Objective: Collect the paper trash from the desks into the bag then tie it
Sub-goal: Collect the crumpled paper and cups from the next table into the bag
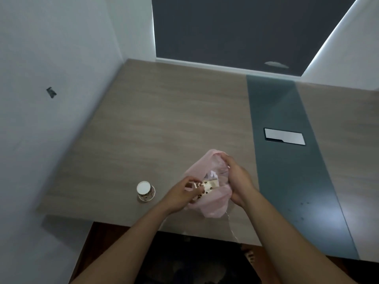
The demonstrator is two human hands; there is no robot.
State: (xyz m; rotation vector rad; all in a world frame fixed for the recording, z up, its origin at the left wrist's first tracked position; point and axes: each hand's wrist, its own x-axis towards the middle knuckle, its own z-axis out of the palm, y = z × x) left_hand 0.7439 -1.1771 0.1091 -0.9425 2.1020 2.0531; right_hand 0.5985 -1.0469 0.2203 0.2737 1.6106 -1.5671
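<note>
The left hand (180,193) pinches a cream paper cup with brown spots (207,186) between thumb and curled fingers. It holds the cup on its side at the mouth of a thin pink plastic bag (213,206), seemingly so that it can slide straight in. The right hand (239,177) grips the bag's rim at its three o'clock side, fingers curled round the gathered film. It pulls that edge up and outward, which keeps the mouth spread for the other hand. Inside the opening, at twelve o'clock from the held cup, a scrap of crumpled white paper (212,174) shows, so the bag already has some trash in it.

The bag rests on a wood-grain desk top (164,119) near the front edge, its lower part slumped flat, probably because it holds little. At nine o'clock from the bag, apart from it, a second spotted paper cup (145,190) stands upside down on the desk, not yet collected and within easy reach of the left hand. At three o'clock runs a dark teal strip (287,171) set into the desk, with a white rectangular hatch plate (284,136) at about two o'clock. Tying looks some way off, since trash remains on the desk.
</note>
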